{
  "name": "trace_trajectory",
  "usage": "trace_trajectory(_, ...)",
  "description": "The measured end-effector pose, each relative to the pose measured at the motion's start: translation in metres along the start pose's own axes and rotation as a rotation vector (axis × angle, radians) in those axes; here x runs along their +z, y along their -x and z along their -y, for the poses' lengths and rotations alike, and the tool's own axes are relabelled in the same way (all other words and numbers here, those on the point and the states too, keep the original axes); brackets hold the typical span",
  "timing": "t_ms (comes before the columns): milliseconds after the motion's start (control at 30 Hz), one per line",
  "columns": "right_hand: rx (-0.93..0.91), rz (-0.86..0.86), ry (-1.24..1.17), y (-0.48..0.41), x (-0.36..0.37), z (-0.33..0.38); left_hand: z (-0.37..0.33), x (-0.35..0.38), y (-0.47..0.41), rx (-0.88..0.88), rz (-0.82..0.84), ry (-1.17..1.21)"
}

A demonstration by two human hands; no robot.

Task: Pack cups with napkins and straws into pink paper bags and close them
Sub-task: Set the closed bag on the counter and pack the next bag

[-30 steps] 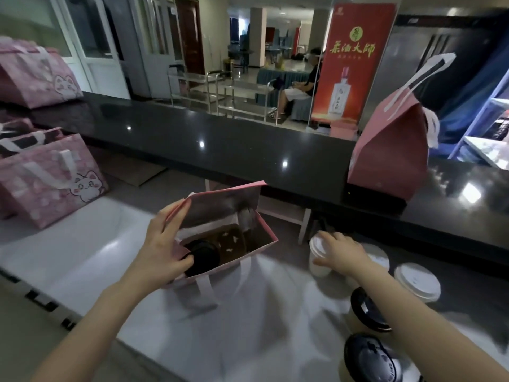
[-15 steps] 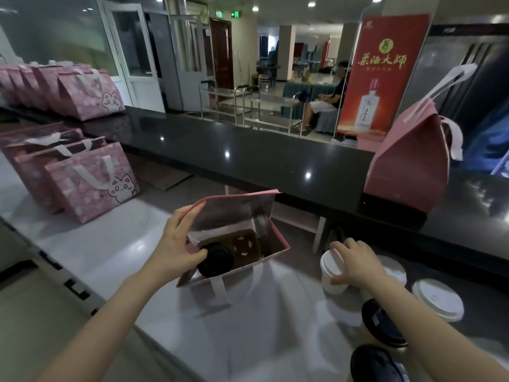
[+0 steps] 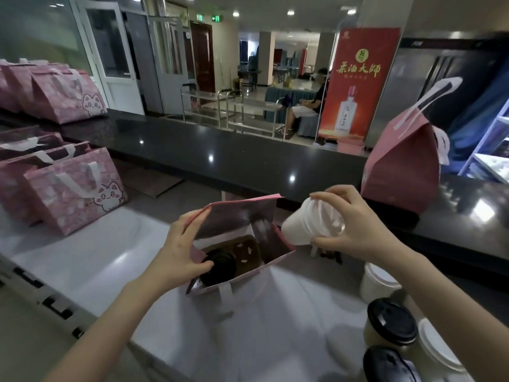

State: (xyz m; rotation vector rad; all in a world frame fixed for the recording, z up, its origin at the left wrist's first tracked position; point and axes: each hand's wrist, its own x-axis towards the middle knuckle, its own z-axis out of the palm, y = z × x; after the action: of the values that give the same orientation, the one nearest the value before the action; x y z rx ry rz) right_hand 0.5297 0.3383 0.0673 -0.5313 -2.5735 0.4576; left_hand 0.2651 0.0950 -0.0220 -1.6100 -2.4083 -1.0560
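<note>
The right hand [image 3: 358, 230] clamps the tilted cup [image 3: 300, 227] at two o'clock of the bag [image 3: 242, 216]; the left hand [image 3: 176, 252] pinches its rim open. Level the cup before lowering it.

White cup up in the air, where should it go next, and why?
Probably ease it left and down into the open pink bag, upright, beside the black-lidded cup already inside. The right hand holds the white cup tilted, just right of the bag's mouth, and the left hand holds the bag's edge open.
</note>
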Motion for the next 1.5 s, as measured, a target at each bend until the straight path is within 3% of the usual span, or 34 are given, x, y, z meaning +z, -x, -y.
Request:
trace_trajectory(300,-0.15,0.159,0.12,-0.03,0.053,0.078,0.01,-0.001,-0.006,0.011,0.024,0.049)
trace_trajectory(533,-0.041,0.342,0.316,-0.065,0.121,0.075,0.022,-0.01,-0.018,0.033,0.1,0.086)
trace_trajectory(667,0.09,0.404,0.325,-0.089,0.147,0.066,0.028,-0.016,-0.02,0.048,0.146,0.108)
trace_trajectory(1267,0.171,0.514,0.341,-0.124,0.215,0.043,0.076,-0.03,-0.049,0.076,0.244,0.22)
trace_trajectory(1500,0.276,0.71,0.343,-0.152,0.232,0.037,0.088,-0.025,-0.056,0.089,0.234,0.232)
